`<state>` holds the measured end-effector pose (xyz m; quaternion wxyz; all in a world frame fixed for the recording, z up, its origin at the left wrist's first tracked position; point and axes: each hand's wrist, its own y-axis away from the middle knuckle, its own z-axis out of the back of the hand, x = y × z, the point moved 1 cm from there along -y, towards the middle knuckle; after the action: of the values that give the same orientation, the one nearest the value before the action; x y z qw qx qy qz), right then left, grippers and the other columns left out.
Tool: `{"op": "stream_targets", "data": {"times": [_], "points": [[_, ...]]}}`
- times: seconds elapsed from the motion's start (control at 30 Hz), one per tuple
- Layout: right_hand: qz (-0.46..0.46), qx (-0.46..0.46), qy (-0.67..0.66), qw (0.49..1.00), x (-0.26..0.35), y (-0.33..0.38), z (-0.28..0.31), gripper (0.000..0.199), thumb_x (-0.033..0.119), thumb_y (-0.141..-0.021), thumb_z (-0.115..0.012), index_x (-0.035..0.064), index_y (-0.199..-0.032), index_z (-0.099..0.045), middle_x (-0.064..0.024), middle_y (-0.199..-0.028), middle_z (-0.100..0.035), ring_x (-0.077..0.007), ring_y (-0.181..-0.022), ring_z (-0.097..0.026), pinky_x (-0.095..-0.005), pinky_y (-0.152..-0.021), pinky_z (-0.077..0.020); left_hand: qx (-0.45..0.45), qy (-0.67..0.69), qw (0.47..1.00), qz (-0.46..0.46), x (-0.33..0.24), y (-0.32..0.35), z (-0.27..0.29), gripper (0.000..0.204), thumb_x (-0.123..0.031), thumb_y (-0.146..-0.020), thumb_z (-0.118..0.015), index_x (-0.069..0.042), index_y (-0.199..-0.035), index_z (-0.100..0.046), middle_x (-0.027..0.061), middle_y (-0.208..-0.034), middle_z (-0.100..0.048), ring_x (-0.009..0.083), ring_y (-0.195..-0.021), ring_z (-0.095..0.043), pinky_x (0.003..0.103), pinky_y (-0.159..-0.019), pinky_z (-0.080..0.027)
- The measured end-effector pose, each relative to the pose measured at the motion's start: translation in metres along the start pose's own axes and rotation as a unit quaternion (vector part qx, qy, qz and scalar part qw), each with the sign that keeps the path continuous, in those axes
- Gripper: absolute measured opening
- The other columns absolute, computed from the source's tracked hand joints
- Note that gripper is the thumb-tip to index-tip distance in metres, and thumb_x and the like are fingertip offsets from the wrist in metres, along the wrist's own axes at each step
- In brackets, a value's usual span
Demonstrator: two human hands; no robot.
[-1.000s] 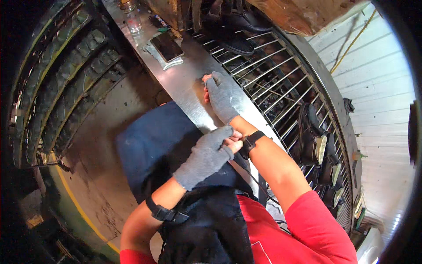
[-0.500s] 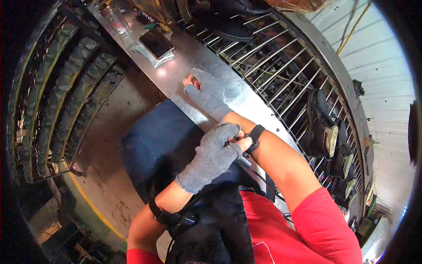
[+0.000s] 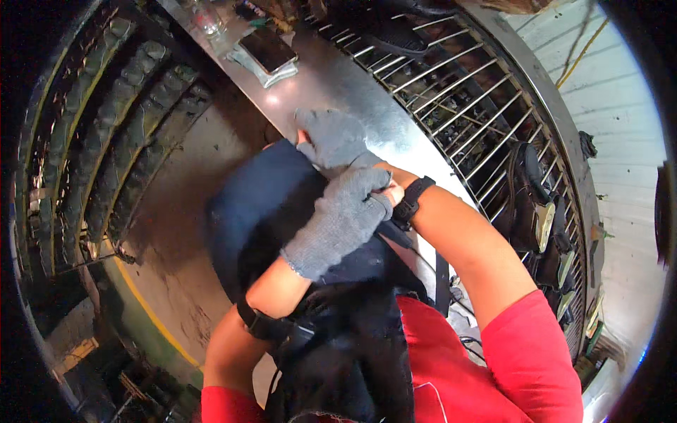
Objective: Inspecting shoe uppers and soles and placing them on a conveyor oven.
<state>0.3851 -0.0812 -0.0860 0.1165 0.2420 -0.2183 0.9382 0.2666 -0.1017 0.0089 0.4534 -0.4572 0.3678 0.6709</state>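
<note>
The black strap (image 3: 415, 202) sits around your right wrist, just behind the cuff of your grey fingerless glove. Your left hand (image 3: 343, 215) reaches across your body to it, back of the hand up, fingers curled in and bare fingertips close against the strap's edge; whether they pinch the strap, the cuff or only rest there, you cannot tell. Your right hand (image 3: 333, 141) points forward and left, back up, over the edge of the metal bench (image 3: 395, 116); its fingers are mostly hidden, so its grip cannot be told. Your right forearm slants in from the lower right, and your left elbow is bent out, with a black band (image 3: 264, 323) on that wrist. Your red shirt (image 3: 451, 359) carries a thin white line. Farther out lie a dark-screened phone (image 3: 268, 49) on a folded pale cloth (image 3: 281, 76), and a clear jar (image 3: 208, 21) whose markings are too blurred to read.
</note>
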Motion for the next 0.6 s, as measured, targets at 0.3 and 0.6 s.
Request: {"op": "stream_targets", "data": {"times": [0.3,0.6], "points": [[-0.044,0.038,-0.051,0.997,-0.004,-0.011,0.002,0.027,0.033,-0.092,-0.064,0.0074,-0.097,-0.061,-0.0204,-0.091,-0.067,-0.0429,-0.091,-0.066,-0.0563,-0.078,-0.0496,-0.487,0.107,0.860,0.112,0.105,0.196,0.146,0.047,-0.036,-0.109,-0.062,-0.001,-0.140,-0.057,0.0041,-0.108,-0.063,0.0125,-0.092,-0.059,0.029,-0.085,-0.049],[-0.019,0.036,-0.022,0.999,-0.003,-0.013,0.000,0.040,0.027,-0.096,-0.066,0.0099,-0.132,-0.064,-0.0166,-0.100,-0.069,-0.0383,-0.094,-0.066,-0.0501,-0.082,-0.0517,-0.357,0.155,0.719,0.576,0.201,0.490,0.003,0.029,-0.038,-0.108,-0.063,-0.009,-0.110,-0.063,-0.0031,-0.089,-0.054,0.0085,-0.084,-0.052,0.027,-0.079,-0.042]]}}
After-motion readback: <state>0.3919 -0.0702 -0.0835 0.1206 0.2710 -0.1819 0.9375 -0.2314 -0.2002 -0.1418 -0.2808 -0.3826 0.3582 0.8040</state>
